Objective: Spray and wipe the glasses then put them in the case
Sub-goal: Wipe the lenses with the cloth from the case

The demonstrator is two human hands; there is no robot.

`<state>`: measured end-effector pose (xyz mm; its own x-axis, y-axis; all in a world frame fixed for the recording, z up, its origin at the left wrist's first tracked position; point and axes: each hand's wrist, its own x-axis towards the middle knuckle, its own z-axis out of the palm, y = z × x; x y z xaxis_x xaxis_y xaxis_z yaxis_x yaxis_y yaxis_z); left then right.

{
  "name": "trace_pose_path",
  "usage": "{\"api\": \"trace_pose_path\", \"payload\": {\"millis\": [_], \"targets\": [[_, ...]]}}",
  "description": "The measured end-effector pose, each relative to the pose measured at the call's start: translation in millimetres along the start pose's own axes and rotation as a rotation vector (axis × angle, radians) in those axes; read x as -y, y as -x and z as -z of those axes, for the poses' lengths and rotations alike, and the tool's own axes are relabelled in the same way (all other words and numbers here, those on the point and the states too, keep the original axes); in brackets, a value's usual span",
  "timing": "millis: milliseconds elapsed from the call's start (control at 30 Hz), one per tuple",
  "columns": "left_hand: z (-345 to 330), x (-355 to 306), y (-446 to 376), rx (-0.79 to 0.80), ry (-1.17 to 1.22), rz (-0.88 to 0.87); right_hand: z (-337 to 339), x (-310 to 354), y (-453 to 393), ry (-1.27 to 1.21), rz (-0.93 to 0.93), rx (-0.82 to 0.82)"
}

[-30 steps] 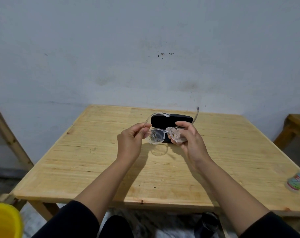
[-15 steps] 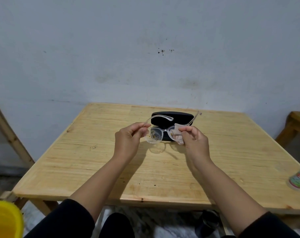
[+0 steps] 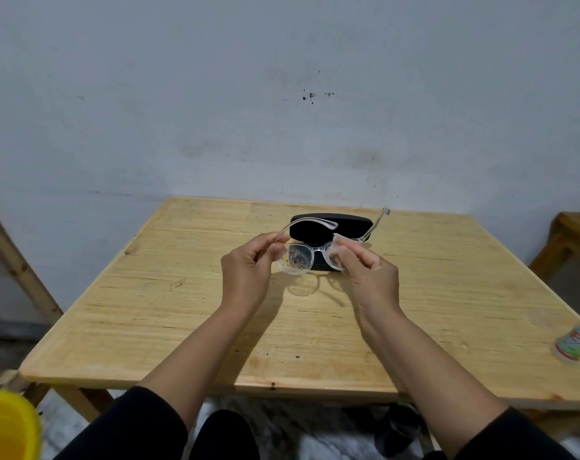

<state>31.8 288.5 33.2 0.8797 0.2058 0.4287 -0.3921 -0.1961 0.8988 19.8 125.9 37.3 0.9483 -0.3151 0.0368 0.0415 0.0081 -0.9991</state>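
Wooden table (image 3: 182, 327), yellow bucket (image 3: 6, 426)

brightness: pretty dim overall, flat indoor light, grey wall (image 3: 282, 94) looks murky
light source: seems to come from above and a bit behind the table (image 3: 149, 310), since shadows fall toward the camera
shadows: soft shadow of the glasses (image 3: 310, 255) on the table just below them, arm shadows beside it
glare: none really, wood looks matte
distortion: wide-angle, table edges bow outward
focus: bottle (image 3: 575, 340) at the table's right edge is smeared; yellow bucket (image 3: 6, 426) below the table's left corner is soft
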Motion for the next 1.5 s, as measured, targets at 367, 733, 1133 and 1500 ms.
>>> {"api": "trace_pose_path", "payload": {"millis": [367,733,1133,1500], "targets": [[6,0,-3,-0.039,-0.045,-0.049,14,16,-3,0.103,0.040,0.344],[11,1,-11,-0.058,-0.063,-0.029,9,12,-6,0.211,0.185,0.250],[19,4,-12,-0.046,-0.081,-0.057,5,11,-1,0.182,0.193,0.062],[9,-1,-9,-0.049,-0.032,-0.029,-5,3,-3,0.068,0.091,0.083]]}}
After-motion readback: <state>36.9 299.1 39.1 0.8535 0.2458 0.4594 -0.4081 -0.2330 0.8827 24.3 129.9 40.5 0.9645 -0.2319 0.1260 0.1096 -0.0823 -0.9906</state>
